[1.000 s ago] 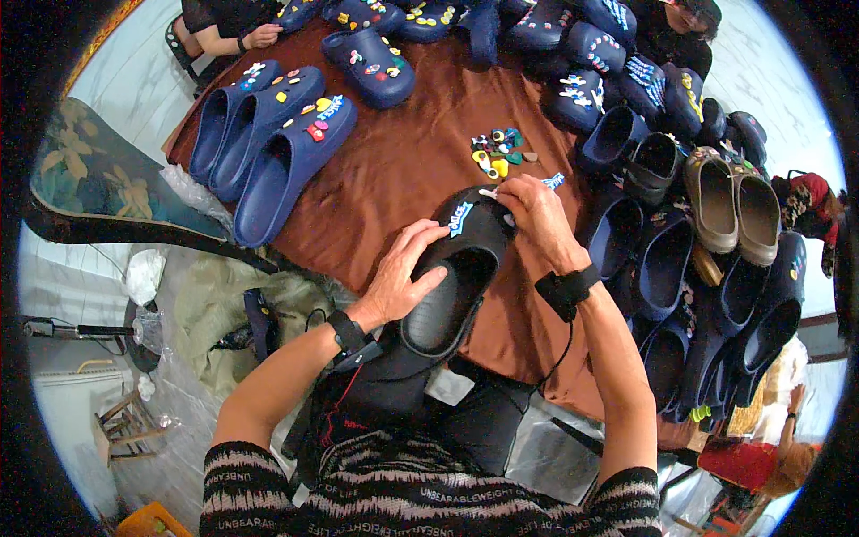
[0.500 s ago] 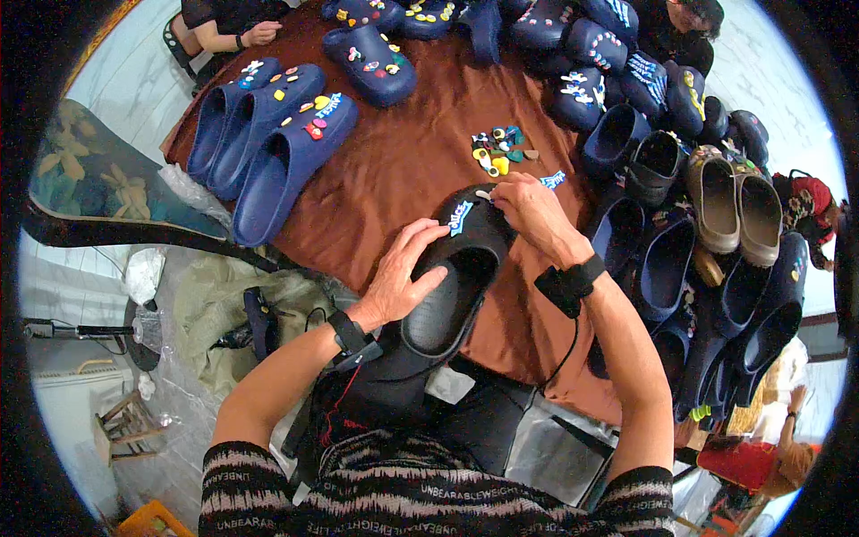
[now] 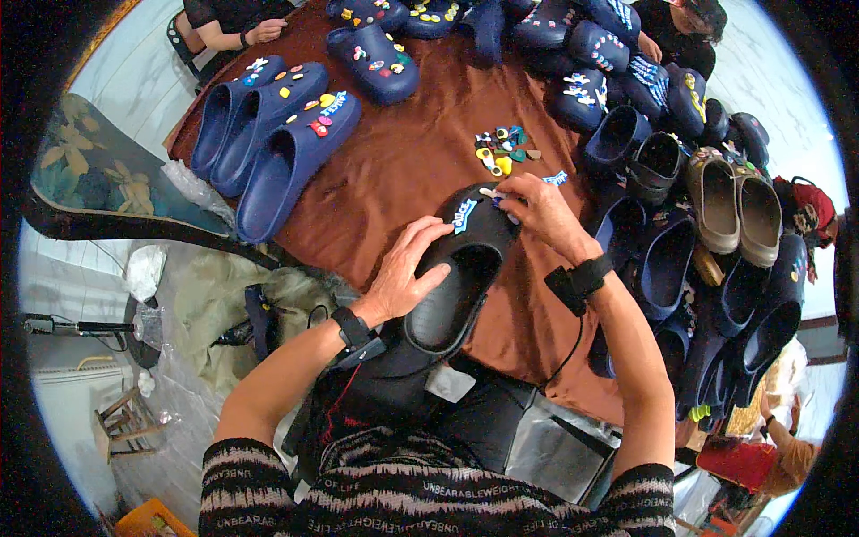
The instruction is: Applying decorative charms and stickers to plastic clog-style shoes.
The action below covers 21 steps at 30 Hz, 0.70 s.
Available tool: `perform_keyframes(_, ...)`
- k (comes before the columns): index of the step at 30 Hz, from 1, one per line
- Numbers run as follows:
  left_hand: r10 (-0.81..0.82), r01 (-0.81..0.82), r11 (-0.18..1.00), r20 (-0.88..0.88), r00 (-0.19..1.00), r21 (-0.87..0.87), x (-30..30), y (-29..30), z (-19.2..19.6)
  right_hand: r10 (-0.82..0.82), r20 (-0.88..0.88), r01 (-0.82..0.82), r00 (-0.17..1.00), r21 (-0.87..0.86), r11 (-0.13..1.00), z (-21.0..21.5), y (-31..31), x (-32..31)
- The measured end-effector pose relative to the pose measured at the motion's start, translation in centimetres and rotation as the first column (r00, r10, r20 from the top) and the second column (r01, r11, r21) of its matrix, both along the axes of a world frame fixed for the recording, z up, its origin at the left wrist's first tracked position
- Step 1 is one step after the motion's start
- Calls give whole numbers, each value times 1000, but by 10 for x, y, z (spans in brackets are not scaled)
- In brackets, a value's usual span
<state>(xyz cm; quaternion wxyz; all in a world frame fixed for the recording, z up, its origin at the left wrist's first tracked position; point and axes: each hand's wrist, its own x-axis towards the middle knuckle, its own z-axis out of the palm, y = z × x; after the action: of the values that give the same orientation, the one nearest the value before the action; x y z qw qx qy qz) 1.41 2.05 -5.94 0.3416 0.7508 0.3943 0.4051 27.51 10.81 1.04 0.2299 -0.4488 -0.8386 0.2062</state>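
Observation:
A black clog [image 3: 488,234] rests toe-away on the near edge of the cloth and on my lap. My left hand [image 3: 403,276] holds its left side, fingertips beside a blue-and-white lettered charm [image 3: 463,217] on the upper, thumb over the foot opening. At the toe, my right hand [image 3: 544,213] pinches a small blue-and-white charm [image 3: 499,205] against the clog, partly hidden by the fingers. A small white charm [image 3: 488,191] sits just left of those fingertips. Beyond the toe lies a pile of loose charms [image 3: 504,149], and another blue lettered charm [image 3: 557,178] is behind my right hand.
Brown cloth [image 3: 429,134] covers the table. Decorated navy clogs [image 3: 300,170] stand at left; many more clogs [image 3: 662,259] are heaped at right, with a beige pair [image 3: 718,201]. A chair back [image 3: 116,179] juts in at left. Other people sit at the far edge.
My right fingers have shifted slightly right and down along the toe, leaving the white charm and pressing a blue-and-white one beside it. My left hand keeps its hold on the clog.

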Motion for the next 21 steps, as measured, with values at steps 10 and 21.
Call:
perform_keyframes(10, -4, 4, 1000, -6, 1000, -8, 1, -1, 0, -15, -53, 19, 999, 82, 996, -20, -12, 15)
perform_keyframes(21, 1, -1, 1000, -8, 1000, -30, 1, -1, 2, -605, -255, 541, 754, -280, 793, -48, 4, 56)
